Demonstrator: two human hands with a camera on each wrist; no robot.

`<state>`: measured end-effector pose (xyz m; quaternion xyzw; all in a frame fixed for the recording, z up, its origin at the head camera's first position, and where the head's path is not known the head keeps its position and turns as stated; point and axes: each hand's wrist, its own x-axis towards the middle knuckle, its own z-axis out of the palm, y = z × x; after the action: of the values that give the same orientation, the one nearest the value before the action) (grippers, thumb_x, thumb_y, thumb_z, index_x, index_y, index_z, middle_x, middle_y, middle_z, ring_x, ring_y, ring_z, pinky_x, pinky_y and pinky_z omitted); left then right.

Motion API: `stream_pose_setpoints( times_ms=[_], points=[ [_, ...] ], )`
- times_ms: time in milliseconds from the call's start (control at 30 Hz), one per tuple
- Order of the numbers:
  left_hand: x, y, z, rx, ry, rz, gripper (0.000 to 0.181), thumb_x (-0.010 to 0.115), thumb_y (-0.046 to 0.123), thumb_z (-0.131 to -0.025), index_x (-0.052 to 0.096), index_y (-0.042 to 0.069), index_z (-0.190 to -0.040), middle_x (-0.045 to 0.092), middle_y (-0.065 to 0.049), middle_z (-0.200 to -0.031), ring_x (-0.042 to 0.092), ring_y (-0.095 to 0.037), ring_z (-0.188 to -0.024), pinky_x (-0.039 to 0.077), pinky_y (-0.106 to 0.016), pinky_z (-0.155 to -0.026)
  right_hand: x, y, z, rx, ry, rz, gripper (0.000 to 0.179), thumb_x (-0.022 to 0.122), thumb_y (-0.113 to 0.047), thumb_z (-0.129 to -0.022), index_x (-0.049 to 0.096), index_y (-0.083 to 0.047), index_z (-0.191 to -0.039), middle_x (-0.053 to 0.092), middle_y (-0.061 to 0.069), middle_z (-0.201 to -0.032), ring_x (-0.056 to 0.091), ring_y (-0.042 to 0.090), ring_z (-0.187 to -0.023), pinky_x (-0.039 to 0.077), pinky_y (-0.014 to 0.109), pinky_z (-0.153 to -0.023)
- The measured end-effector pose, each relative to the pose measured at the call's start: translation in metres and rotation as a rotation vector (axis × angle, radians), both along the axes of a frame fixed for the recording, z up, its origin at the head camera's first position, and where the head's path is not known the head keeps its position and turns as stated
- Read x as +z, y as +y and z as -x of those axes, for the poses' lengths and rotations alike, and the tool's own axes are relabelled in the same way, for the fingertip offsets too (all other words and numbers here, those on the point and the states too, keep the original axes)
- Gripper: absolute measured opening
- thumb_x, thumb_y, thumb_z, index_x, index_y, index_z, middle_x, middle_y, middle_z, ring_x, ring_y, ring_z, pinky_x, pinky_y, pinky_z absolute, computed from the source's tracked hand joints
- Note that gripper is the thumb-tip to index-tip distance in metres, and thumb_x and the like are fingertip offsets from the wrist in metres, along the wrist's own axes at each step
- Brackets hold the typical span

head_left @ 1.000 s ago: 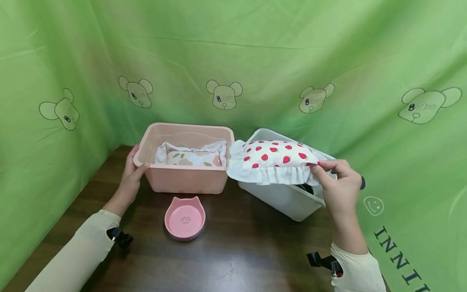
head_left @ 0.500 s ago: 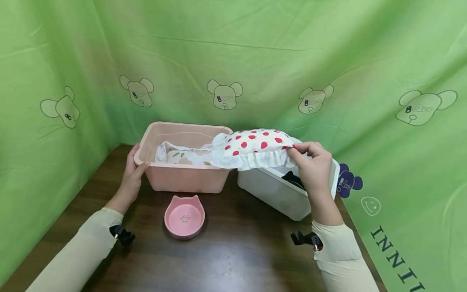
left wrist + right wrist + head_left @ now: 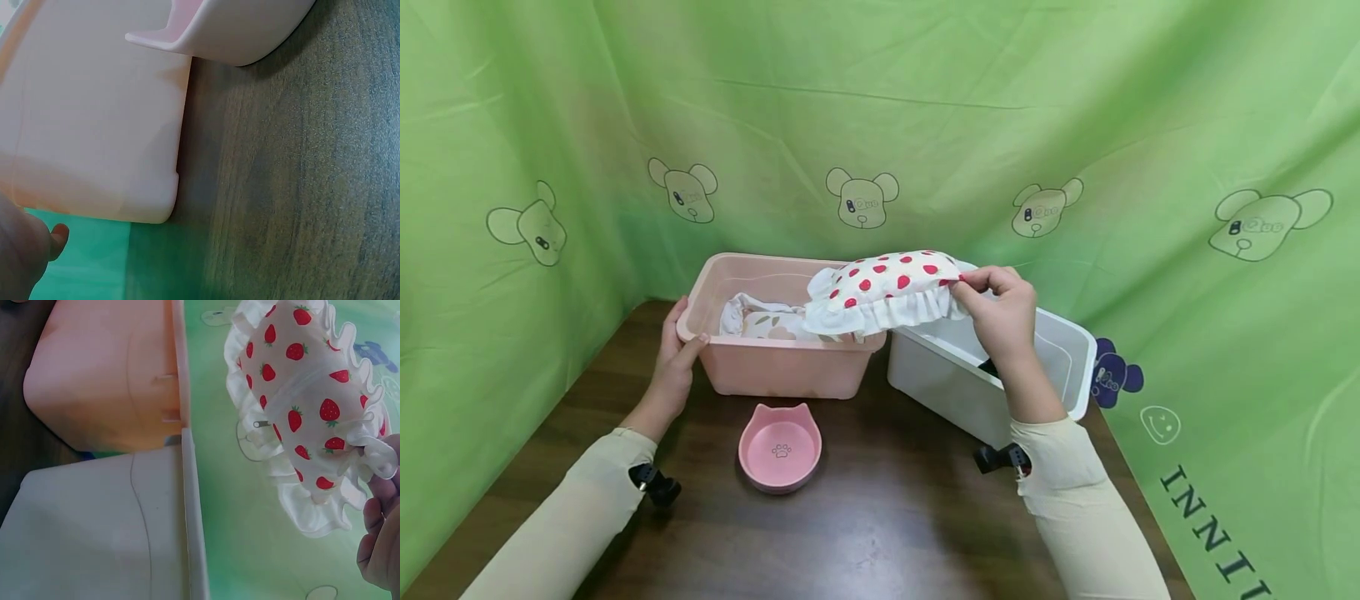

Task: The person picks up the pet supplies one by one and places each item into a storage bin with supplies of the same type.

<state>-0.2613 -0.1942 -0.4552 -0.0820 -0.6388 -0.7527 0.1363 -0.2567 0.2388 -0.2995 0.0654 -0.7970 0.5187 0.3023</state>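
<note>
A small white pillow [image 3: 887,282] with red strawberries and a ruffled edge hangs over the right side of the pink bin [image 3: 782,371]. My right hand [image 3: 1003,312] pinches its right corner between thumb and fingers. In the right wrist view the underside of the strawberry pillow [image 3: 312,394] shows a zipper pull, above both bins. My left hand [image 3: 670,358] grips the left rim of the pink bin, thumb on the front edge. Inside that bin lies a floral cushion [image 3: 771,325] with a white ruffle, partly hidden by the strawberry pillow.
A white bin [image 3: 955,379] stands angled at the right, close to the pink one, with something black [image 3: 989,367] inside. In front sits a pink cat-eared bowl [image 3: 780,450] with a paw print. Green printed cloth [image 3: 865,125] surrounds the dark wooden table [image 3: 865,517].
My right hand has carried the strawberry pillow left, from over the white bin to over the pink bin's right part. My left hand stays on the pink bin's rim.
</note>
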Motion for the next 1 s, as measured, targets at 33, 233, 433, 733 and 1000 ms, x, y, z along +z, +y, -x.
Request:
stream_pose_setpoints(
  times_ms=[33,233,433,733,1000],
  points=[
    [0.0,0.0,0.0,0.0,0.002,-0.001,0.07,0.042,0.0,-0.102,0.01,0.009,-0.164,0.013,-0.011,-0.17,0.018,-0.028,-0.152,0.016,-0.03,-0.122,0.0,-0.003,0.002,0.007,0.002,-0.002,0.011,0.078,-0.011,-0.082,0.08,-0.003,-0.089,0.061,-0.009,-0.077,0.052,0.011,-0.085,0.041,0.024,-0.069],
    [0.001,0.0,0.0,0.015,0.013,-0.01,0.069,0.041,-0.002,-0.101,0.011,0.007,-0.163,0.014,-0.012,-0.169,0.019,-0.03,-0.151,0.02,-0.029,-0.121,0.003,-0.018,0.018,0.041,0.009,-0.044,0.008,0.078,-0.01,-0.082,0.08,-0.004,-0.087,0.06,-0.006,-0.078,0.052,0.011,-0.084,0.042,0.024,-0.07],
    [-0.001,0.001,0.001,0.02,0.017,-0.021,0.069,0.042,-0.002,-0.101,0.013,0.007,-0.163,0.014,-0.013,-0.169,0.02,-0.029,-0.15,0.023,-0.022,-0.117,0.005,-0.032,0.03,0.079,0.004,-0.084,0.01,0.078,-0.012,-0.082,0.079,-0.003,-0.086,0.06,-0.002,-0.079,0.053,0.012,-0.085,0.043,0.025,-0.07],
    [-0.004,0.003,0.004,0.023,0.041,-0.043,0.069,0.043,-0.003,-0.1,0.014,0.005,-0.162,0.016,-0.014,-0.168,0.021,-0.03,-0.15,0.02,-0.029,-0.121,0.016,-0.061,0.046,0.111,0.008,-0.168,0.009,0.08,-0.015,-0.081,0.08,-0.006,-0.084,0.062,0.0,-0.079,0.054,0.012,-0.083,0.045,0.024,-0.069],
    [-0.003,0.003,0.006,0.014,0.039,-0.044,0.069,0.042,-0.003,-0.101,0.013,0.006,-0.163,0.016,-0.015,-0.168,0.022,-0.03,-0.149,0.021,-0.028,-0.12,0.024,-0.085,0.064,0.129,0.009,-0.272,0.01,0.079,-0.018,-0.082,0.081,-0.009,-0.085,0.064,0.003,-0.083,0.052,0.016,-0.083,0.044,0.028,-0.069]
  ],
)
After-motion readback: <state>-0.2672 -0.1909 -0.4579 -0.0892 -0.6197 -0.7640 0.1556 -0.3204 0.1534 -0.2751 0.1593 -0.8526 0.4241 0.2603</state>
